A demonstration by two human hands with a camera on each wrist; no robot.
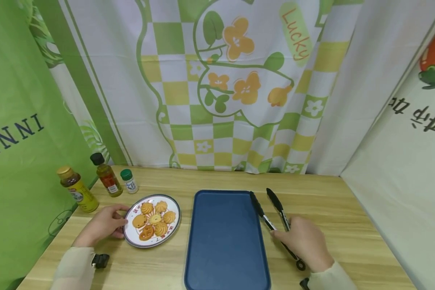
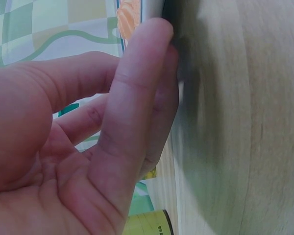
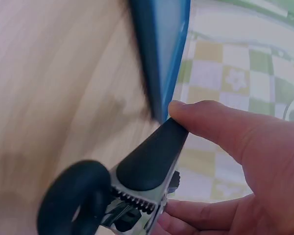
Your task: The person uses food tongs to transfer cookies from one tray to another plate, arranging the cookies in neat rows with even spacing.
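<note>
My left hand pinches the left rim of a white plate, thumb on top and fingers underneath. Several cookies lie on the plate, one of them pretzel-shaped. In the left wrist view the fingers meet the plate's edge close above the wood. My right hand holds black and silver tongs, whose two arms are spread apart. Their tips point away from me, one over the upper right corner of a blue tray. The right wrist view shows the thumb on a black handle.
On the left of the wooden table stand a yellow-labelled bottle, a black-capped oil bottle and a green-capped shaker. A patterned curtain hangs behind the table, with green cloth at the left.
</note>
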